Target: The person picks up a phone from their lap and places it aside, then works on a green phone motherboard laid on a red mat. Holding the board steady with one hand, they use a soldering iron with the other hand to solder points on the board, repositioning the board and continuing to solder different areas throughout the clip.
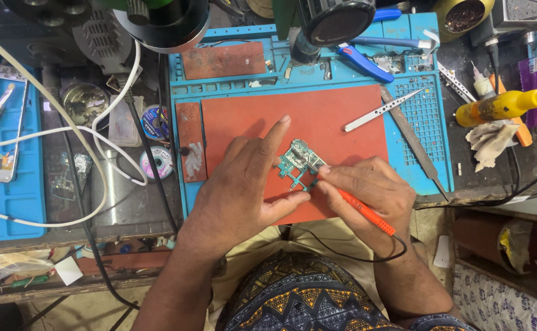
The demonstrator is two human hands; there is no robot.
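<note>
A small teal circuit board (300, 162) lies on a red-brown mat (317, 116) on the blue work mat (424, 132). My left hand (244, 187) rests on the red mat with its fingers spread, and the thumb and forefinger steady the board's left side. My right hand (369, 190) grips an orange-handled probe (366, 211) like a pen, its tip at the board's right edge. A black cable (342, 251) runs from the probe's back end.
Metal tweezers (380, 110) and a long flat file (414, 144) lie right of the board. Blue-handled pliers (363, 61) sit at the back. A yellow bottle (501, 105), crumpled cloth (490, 141), white cables (97, 132) and solder wire reels (155, 119) surround the mat.
</note>
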